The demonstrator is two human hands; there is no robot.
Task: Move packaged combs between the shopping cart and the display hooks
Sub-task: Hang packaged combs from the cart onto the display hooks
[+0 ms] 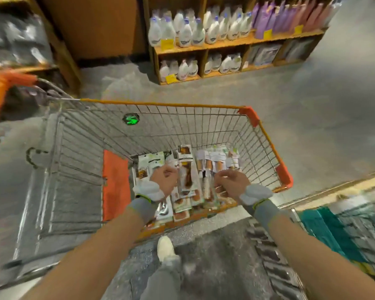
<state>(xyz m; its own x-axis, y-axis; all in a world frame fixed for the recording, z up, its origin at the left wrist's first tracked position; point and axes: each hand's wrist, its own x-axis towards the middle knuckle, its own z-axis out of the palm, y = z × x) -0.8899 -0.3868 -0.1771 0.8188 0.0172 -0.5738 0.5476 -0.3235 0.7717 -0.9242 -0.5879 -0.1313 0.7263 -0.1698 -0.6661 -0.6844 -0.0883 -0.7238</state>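
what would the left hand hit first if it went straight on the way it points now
Most likely the packaged combs lying in the shopping cart: the left hand points forward and down at the pile. Depth is unclear, so it may touch them already.

Head cam, steep down, close over cart (160, 103)

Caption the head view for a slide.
Left hand and right hand reach over packaged combs inside orange-rimmed wire shopping cart.

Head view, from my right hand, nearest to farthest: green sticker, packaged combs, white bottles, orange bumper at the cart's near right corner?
1. Packaged combs, just below the right hand.
2. Orange bumper, near right corner.
3. Green sticker, cart's far wall.
4. White bottles, shelves beyond the cart.
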